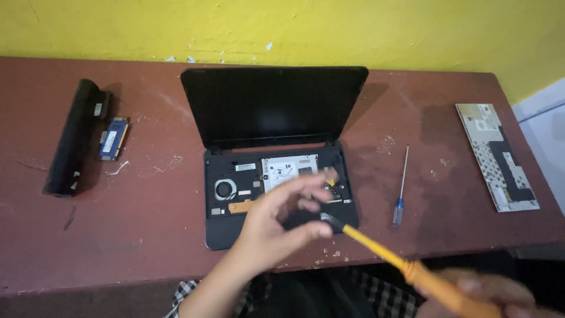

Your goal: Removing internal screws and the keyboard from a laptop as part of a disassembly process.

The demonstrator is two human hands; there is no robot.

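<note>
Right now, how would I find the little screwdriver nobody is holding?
Start at the open laptop in the middle of the brown table. Look just right of it: a thin screwdriver lies alone. Its handle is small and blue, unlike the orange tool held in the right hand.

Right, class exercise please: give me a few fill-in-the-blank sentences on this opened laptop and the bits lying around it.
1. The right hand grips a tool with an ____ handle.
2. The removed keyboard lies face ____ at the table's right end.
3. The blue-handled screwdriver lies to the ____ of the laptop.
4. The long black battery lies beside a small ____ memory module.

Missing words: orange; down; right; blue
</note>
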